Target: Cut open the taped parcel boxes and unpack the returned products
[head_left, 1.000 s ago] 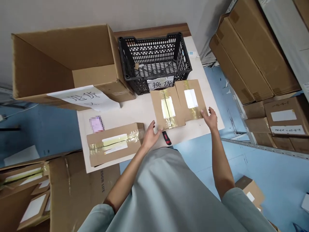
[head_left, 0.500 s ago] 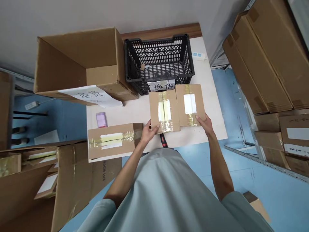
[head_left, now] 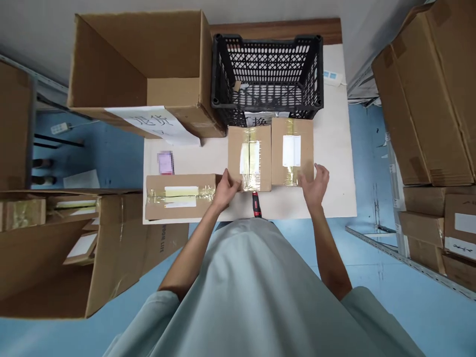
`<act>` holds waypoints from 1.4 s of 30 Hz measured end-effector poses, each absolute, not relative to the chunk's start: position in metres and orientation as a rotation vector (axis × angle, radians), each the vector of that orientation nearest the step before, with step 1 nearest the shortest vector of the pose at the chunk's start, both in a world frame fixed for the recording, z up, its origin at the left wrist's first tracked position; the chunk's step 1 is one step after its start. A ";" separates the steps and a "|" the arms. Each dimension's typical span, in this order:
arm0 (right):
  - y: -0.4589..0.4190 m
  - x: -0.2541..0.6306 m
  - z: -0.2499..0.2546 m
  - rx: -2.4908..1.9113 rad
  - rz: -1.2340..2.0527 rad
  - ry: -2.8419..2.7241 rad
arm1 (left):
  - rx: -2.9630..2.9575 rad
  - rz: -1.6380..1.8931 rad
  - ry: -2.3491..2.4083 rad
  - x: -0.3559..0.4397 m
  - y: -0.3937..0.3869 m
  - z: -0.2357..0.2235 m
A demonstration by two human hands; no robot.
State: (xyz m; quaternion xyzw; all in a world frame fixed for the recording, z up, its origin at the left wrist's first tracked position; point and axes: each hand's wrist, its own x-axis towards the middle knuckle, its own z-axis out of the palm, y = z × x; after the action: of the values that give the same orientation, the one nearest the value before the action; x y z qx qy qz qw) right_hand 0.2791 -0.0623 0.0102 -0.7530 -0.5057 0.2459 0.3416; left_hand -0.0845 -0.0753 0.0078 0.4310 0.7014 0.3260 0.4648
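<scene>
Two taped cardboard boxes with white labels lie side by side on the table, the left box [head_left: 234, 153] just touching or very near the right box [head_left: 307, 144]. My left hand [head_left: 224, 192] grips the lower left corner of the left box, thumb on its near edge and a finger along its side. At the lower right corner of the right box, my right hand [head_left: 314, 186] is open, fingers apart and bent, with the fingertips at the carton. A tool with a red-and-black handle [head_left: 256, 204] pokes out below the left box; its other end is hidden.
Behind the boxes stand a black plastic crate [head_left: 267, 106] and a large open carton [head_left: 173, 91] with a handwritten sheet. A long taped box [head_left: 178, 210] lies left on the white table [head_left: 336, 198]. A big open carton [head_left: 111, 248] sits lower left; shelved boxes [head_left: 420, 228] line the right.
The two boxes now lie straighter and more level with each other. My right hand has loosened from the right box and spread its fingers. The whole view has shifted with my head.
</scene>
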 end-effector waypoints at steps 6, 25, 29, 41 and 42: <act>-0.121 0.188 -0.003 -1.985 1.026 -1.849 | 1.260 0.927 1.795 -0.115 -0.123 0.032; -0.145 0.073 0.004 -2.895 1.123 -1.979 | 1.377 0.991 2.001 -0.367 -0.186 0.043; -0.163 0.069 0.051 -2.874 1.181 -1.768 | 1.338 0.932 1.850 -0.404 -0.194 0.025; -0.141 -0.023 0.193 -1.983 1.917 -1.628 | 1.295 0.852 1.475 -0.437 -0.189 0.007; -0.134 -0.039 0.193 -1.946 1.891 -1.749 | 1.295 0.835 1.465 -0.436 -0.186 0.006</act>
State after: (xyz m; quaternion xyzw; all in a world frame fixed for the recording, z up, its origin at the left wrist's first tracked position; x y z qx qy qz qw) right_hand -0.0394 -0.1336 0.1930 -0.6022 -0.5412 0.5853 -0.0433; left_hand -0.4365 -0.1860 0.0061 0.5323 0.6020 0.3432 0.4862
